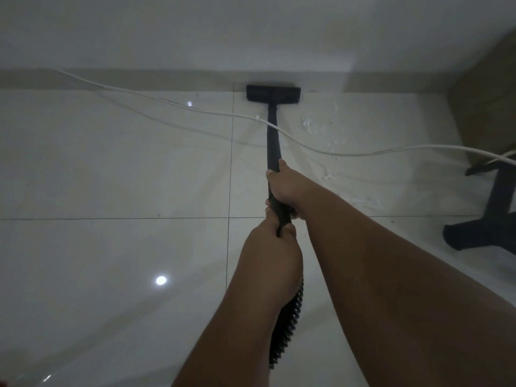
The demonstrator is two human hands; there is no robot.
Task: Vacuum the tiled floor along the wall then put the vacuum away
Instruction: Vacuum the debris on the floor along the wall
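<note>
A black vacuum wand (pixel 273 141) runs from my hands down to a flat black floor head (pixel 273 93) that sits against the base of the white wall (pixel 251 32). My right hand (pixel 284 185) grips the wand higher up. My left hand (pixel 275 241) holds it just below, where the ribbed black hose (pixel 287 325) begins. The hose drops behind my left forearm. The vacuum's body is out of view. The floor is glossy white tile (pixel 111 177) with dark grout lines.
A white cable (pixel 178 106) crosses the floor from the left baseboard, passes over the wand and runs off to the right. White debris specks (pixel 307 125) lie right of the wand. A black chair base (pixel 491 219) stands at right, below a brown furniture panel (pixel 488 93).
</note>
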